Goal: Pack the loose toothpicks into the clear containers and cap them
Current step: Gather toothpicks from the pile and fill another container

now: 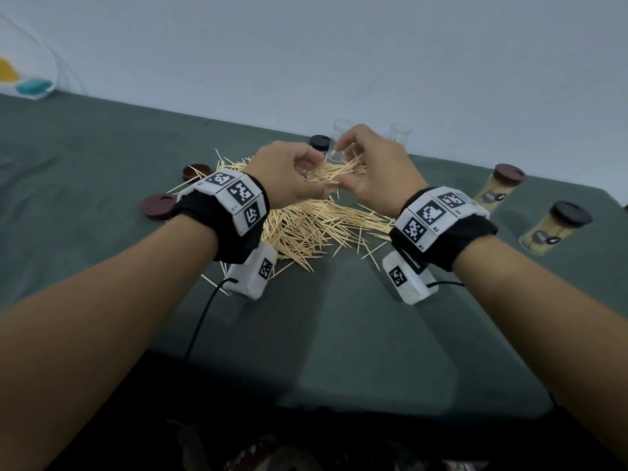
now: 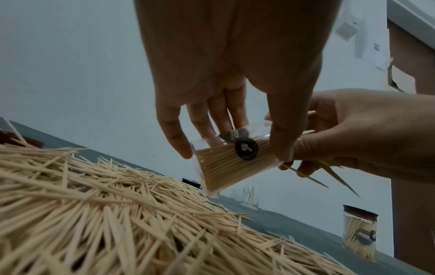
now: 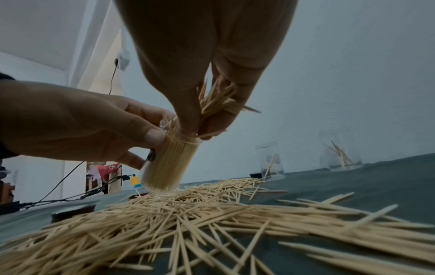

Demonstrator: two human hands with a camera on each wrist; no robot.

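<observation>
Left hand (image 3: 77, 126) grips a clear container (image 3: 169, 161), tilted and nearly full, just above the toothpick pile (image 1: 312, 226) on the green table (image 1: 339, 334). Right hand (image 3: 207, 55) pinches a bundle of toothpicks (image 3: 216, 100) at its open mouth (a few poke out sideways). Two capped containers (image 1: 496, 192) stand well off to the right.

Each bare forearm wears a black wristband (image 1: 238, 229) with white coded tags (image 1: 429, 212), plus a cabled white box (image 1: 253, 271).
</observation>
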